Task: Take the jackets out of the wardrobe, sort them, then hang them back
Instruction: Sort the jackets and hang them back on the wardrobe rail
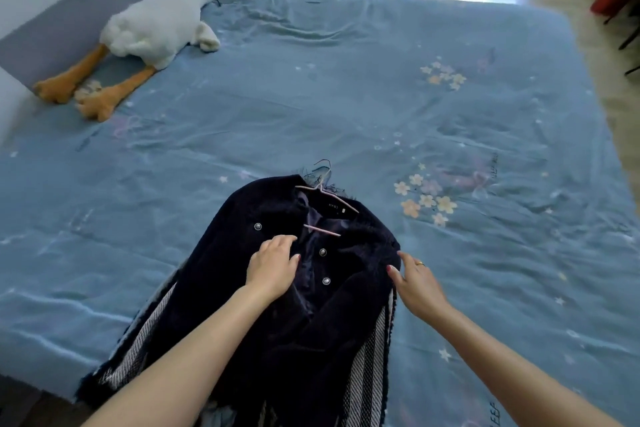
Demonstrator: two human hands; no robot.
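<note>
Hands [273, 265] [417, 282] rest flat on navy jacket [277, 315] hiding striped garment [363, 381] beneath.

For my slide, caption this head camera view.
Both hands, left hand and right hand, rest on a dark jacket lying on the blue bed.

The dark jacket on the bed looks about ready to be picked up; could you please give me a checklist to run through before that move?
1. Dark jacket lies on the bed: ok.
2. Hanger inside the collar: ok.
3. Left hand holds the front edge: cannot tell; fingers rest there.
4. Right hand grips the jacket: not ok; it only touches the edge.
5. Front buttoned: not ok; it lies open.
6. Striped garment underneath is free of the jacket: cannot tell.
</note>
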